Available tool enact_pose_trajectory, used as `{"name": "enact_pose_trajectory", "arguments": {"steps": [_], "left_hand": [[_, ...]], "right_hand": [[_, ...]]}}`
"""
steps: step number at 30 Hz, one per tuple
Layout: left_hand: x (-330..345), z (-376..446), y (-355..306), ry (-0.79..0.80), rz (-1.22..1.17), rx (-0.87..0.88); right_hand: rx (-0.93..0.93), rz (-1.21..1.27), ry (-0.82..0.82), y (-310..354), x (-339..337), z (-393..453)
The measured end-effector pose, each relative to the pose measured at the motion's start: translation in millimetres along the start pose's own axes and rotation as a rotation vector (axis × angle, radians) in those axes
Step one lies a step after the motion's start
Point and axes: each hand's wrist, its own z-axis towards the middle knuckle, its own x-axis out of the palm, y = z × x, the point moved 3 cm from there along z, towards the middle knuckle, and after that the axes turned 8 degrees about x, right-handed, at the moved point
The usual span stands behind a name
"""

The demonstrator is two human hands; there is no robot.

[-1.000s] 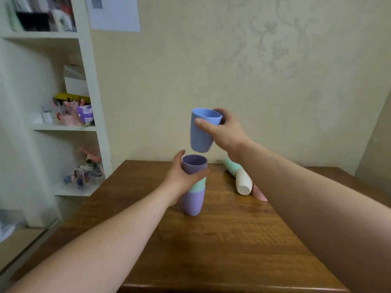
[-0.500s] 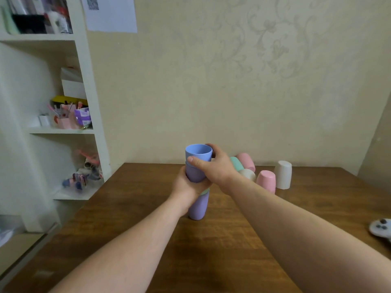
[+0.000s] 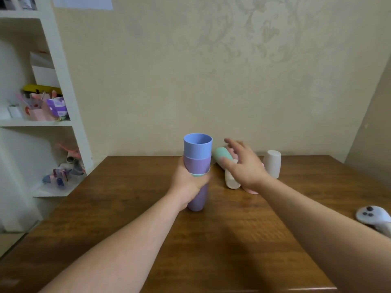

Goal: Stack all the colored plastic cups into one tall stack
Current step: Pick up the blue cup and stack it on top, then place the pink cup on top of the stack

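Left fingers: we are wrapping the fingers of our left hand point(image 3: 188, 182) around the middle of the upright stack of coloured plastic cups point(image 3: 197, 172), clamped on it.
Right fingers: we are holding our right hand point(image 3: 243, 166) in the air with the fingers point(image 3: 229, 142) spread apart and nothing in them, over the loose cups.
Stack: it is standing on the brown wooden bench point(image 3: 211, 240), a round blue plastic cup point(image 3: 197, 145) sitting on top, a purple plastic cup point(image 3: 197, 164) under it, then a thin mint rim, then a lilac cup point(image 3: 197, 199) at the bottom.
Loose cups: a mint green plastic cup point(image 3: 220, 155) and a cream plastic cup point(image 3: 231, 180) are lying on their sides just right of the stack; a pink plastic cup point(image 3: 251, 190) is showing only partly under our right hand.
Farther right: a white plastic cup point(image 3: 272, 163) is standing upside down near the wall.
Bench edge: a white game controller point(image 3: 372, 216) is lying at the far right.
Left side: white shelves point(image 3: 53, 123) are holding small clutter.
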Motion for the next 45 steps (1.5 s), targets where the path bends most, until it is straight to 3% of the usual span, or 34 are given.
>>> {"name": "enact_pose_trajectory", "arguments": {"steps": [3,6,9,14,20,29,31,33,36,39,42,45], "left_hand": [[16,3,1,0.051,-0.001,0.011],[22,8,4,0.059,0.005,0.011],[25,11,8,0.050,0.006,0.012],[28,15,9,0.079,0.015,0.014],[28,11,4,0.081,0.011,-0.009],[25,-6,-3,0.061,-0.005,-0.048],[24,-9,-4,0.057,0.001,-0.054],[24,-11,-5,0.048,0.008,-0.056],[24,-12,-5,0.037,0.030,-0.067],[23,-12,-8,0.048,0.063,-0.071],[22,-14,-11,0.087,0.108,-0.033],[23,-15,-16,0.088,0.161,-0.017]], "right_hand": [[0.055,-0.435,-0.033,-42,-28,28],[0.065,-0.841,0.180,-73,-28,38],[0.050,-0.938,0.354,-101,-13,33],[0.111,-0.767,0.152,-120,-14,26],[0.449,-0.444,0.043,-130,-46,8],[0.632,-0.548,0.233,-134,-39,-11],[0.608,-0.416,0.198,-119,-40,-7],[0.538,-0.074,0.074,-86,-48,3],[0.342,0.418,-0.123,-14,-65,22],[0.151,0.712,-0.190,52,-76,35],[0.039,0.776,-0.128,93,-69,32],[-0.027,0.567,-0.032,105,-47,21]]}}
